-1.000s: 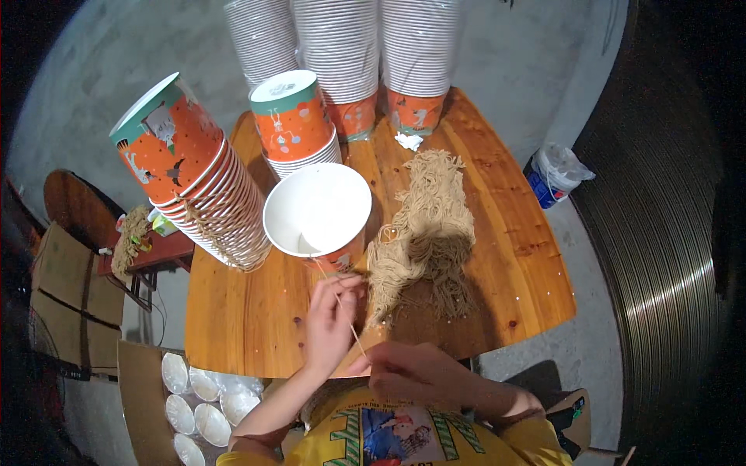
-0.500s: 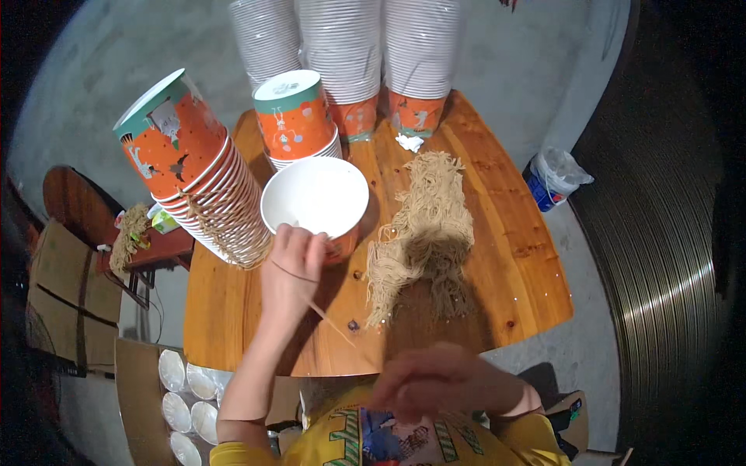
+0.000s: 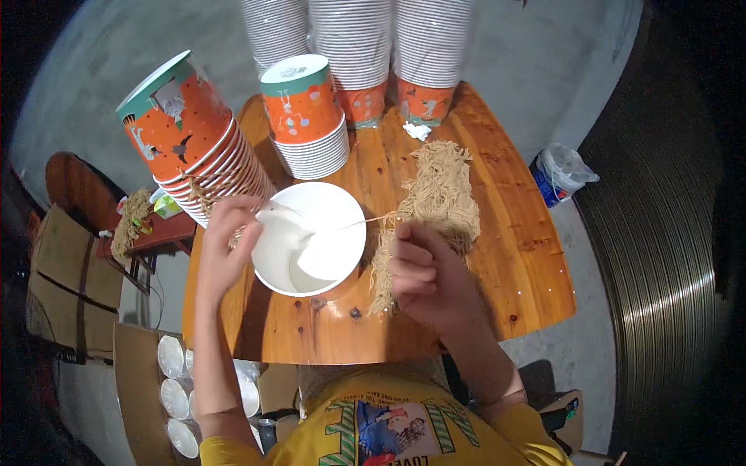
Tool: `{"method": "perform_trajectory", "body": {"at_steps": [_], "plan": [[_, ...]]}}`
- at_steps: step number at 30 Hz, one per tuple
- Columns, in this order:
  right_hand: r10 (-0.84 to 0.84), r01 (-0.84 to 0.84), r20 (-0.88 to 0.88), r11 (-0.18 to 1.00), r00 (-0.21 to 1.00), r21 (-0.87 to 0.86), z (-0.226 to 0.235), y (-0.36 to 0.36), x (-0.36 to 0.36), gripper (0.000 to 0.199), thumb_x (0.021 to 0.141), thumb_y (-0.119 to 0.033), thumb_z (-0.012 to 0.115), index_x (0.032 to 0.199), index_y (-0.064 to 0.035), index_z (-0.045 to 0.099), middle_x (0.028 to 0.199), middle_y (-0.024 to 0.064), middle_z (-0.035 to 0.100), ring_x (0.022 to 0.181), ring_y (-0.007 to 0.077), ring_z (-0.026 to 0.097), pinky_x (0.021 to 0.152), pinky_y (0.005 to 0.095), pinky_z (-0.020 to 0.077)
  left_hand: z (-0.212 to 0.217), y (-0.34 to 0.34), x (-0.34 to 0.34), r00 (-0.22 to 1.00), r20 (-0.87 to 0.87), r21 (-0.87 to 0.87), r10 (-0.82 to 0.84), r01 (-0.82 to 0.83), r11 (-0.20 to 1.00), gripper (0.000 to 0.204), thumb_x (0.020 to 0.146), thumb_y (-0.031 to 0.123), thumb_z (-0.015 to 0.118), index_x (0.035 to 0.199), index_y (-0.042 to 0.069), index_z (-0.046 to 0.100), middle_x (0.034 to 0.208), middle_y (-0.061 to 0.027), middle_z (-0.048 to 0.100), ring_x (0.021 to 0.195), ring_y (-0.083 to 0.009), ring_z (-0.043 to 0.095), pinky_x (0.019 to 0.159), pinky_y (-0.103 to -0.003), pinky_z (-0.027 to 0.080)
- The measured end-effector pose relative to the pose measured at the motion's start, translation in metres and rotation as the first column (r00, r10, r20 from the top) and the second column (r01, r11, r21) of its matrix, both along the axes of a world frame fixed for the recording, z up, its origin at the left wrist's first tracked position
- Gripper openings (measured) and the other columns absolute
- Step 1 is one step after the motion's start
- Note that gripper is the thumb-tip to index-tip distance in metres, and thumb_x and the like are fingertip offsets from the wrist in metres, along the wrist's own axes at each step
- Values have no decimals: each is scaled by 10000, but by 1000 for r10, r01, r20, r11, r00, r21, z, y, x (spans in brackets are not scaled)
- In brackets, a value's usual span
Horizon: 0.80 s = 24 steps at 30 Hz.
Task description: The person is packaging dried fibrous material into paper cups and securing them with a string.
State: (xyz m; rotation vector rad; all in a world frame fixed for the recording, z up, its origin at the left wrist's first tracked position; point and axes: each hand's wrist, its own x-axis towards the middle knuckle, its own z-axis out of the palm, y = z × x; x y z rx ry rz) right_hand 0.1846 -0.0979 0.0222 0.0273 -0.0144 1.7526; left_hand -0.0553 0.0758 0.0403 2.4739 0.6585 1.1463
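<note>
Below my hands, a white-lined paper bucket (image 3: 309, 272) stands on the wooden table with its open mouth toward me. My left hand (image 3: 225, 245) is at its left rim, thumb and fingers bent around the end of a thin tan strand of twine (image 3: 359, 225). This strand runs across the bucket's mouth toward my right hand (image 3: 423, 279), whose fingers are curled closed just right of the bucket; its fingertips are partly hidden. Beside and behind the right hand lies a heap of loose tan twine (image 3: 443, 186).
A leaning stack of orange-and-green buckets (image 3: 183, 128), hung with knotted twine, stands at left. Another upturned stack (image 3: 299, 116) is behind the open bucket. Tall wrapped bucket stacks (image 3: 353, 46) line the back. A crumpled white tissue (image 3: 417, 130) lies near them. A lined bin (image 3: 559, 175) stands at right.
My right hand has risen from near my body to the bucket's right side. My left hand has moved left and up along the rim. The bucket sits nearer, its inside more visible.
</note>
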Motion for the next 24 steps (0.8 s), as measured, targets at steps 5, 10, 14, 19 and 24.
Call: {"method": "perform_trajectory", "body": {"at_steps": [5, 10, 14, 19, 24], "plan": [[60, -63, -76, 998, 995, -32, 1, -1, -6, 226, 994, -230, 412, 976, -67, 567, 623, -35, 372, 482, 64, 363, 411, 196, 295, -7, -107, 38, 953, 302, -326, 27, 77, 942, 161, 847, 20, 592, 1006, 13, 565, 945, -107, 581, 833, -151, 554, 711, -266, 453], [54, -59, 44, 993, 998, 106, 4, 0, -15, 249, 998, -239, 388, 952, -62, 558, 598, -30, 376, 468, 68, 358, 434, 199, 300, -27, -148, 65, 924, 371, -810, -90, 370, 454, 238, 915, 45, 568, 1133, 32, 474, 849, -2, 555, 702, -46, 503, 618, -185, 414], [12, -13, 108, 1000, 994, 5, -4, -3, -11, 233, 1002, -213, 380, 942, -40, 524, 598, -27, 391, 465, 62, 349, 416, 200, 289, -35, -146, 63, 930, 363, -852, -59, 356, 383, 97, 940, 113, 564, 966, 25, 532, 762, 12, 546, 631, -45, 491, 577, -195, 422], [-49, 54, 270, 999, 962, -11, -20, -5, -3, 227, 987, -288, 444, 947, -81, 530, 597, -36, 394, 459, 73, 342, 429, 217, 305, -32, -143, 64, 963, 249, -849, -99, 266, 457, 106, 933, 122, 576, 929, 19, 550, 736, 1, 550, 618, -50, 496, 546, -215, 426], [-28, 150, 790, 985, 613, -81, -28, -9, 5, 215, 969, -270, 464, 939, -86, 571, 714, -2, 574, 543, 53, 480, 486, 190, 402, -39, -148, 63, 992, -124, -360, 2, -47, 932, 112, 906, 105, 585, 945, 12, 537, 772, -159, 609, 664, -315, 624, 580, -372, 494]]}}
